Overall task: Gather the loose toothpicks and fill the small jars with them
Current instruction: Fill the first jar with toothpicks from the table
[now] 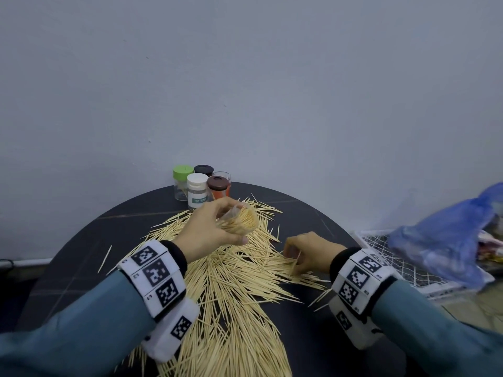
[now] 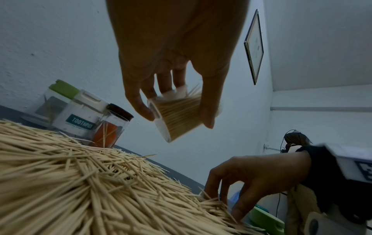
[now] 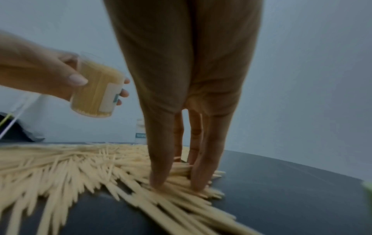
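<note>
Right fingers [image 3: 159, 179]: straight, pointing down, tips pressed into the toothpicks at the pile's right edge; thumb and fingers closing on a small bunch.
Right hand [image 1: 307, 253]: low over the table, wrist band with black-and-white markers behind it.
Left fingers [image 2: 138, 105]: curled round a clear jar, thumb on one side, fingers on the other.
Left hand [image 1: 206, 229]: raised above the pile, clear of the table.
Jar [image 2: 177, 117]: open, tilted, packed nearly full of toothpicks; white label on its side.
Pile [image 1: 234, 289]: loose toothpicks spread wide across the middle of the table, from the near edge to just short of the far jars; a few strays [image 1: 104, 259] off to the left.
Table [image 1: 81, 257]: round, dark.
Far jars [image 1: 200, 187]: cluster at the table's back edge by the wall; green, white, brown and black lids, one more unlidded; white-lidded one marked TOOTHPICK.
Bag [image 1: 451, 240]: blue plastic, right of the table, on a white wire rack [image 1: 386, 248].
</note>
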The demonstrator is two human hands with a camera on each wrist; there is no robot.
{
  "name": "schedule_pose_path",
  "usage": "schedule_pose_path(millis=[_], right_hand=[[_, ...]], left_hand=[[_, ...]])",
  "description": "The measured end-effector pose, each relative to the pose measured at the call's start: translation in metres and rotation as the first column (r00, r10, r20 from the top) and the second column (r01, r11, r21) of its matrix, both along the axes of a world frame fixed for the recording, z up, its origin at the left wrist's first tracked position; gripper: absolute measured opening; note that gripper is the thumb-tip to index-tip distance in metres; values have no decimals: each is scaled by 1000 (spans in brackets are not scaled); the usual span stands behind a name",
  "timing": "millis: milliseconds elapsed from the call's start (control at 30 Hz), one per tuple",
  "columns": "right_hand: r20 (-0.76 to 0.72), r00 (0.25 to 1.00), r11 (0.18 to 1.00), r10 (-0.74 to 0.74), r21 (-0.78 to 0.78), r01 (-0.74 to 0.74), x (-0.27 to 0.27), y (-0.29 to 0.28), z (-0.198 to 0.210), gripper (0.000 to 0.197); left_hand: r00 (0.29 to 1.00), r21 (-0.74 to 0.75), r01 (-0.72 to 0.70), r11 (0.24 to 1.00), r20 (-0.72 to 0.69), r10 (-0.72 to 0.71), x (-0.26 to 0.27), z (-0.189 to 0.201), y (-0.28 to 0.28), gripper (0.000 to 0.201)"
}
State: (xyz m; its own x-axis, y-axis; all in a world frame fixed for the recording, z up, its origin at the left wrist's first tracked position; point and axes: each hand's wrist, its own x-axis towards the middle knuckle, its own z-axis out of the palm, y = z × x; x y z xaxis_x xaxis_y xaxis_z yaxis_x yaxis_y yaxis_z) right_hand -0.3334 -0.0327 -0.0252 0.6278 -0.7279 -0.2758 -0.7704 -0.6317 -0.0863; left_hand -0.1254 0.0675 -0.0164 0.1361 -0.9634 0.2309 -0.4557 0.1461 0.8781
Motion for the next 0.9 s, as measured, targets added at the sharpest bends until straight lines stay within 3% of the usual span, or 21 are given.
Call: schedule_pose_path(millis=[300,567,900], right_hand=[[-39,999,998,26,51,-25,2,9,6,63],[-113,993,999,35,22,-33,22,14,-3,43],[-202,979,999,17,40,-9,32,16,-7,42]], left_hand=[[1000,9,9,1000,-17,-9,1,0,1,57],[1000,5,4,1000,-12,-4,2,0,1,56],[1000,14,17,1000,5,-17,1,1,2,57]])
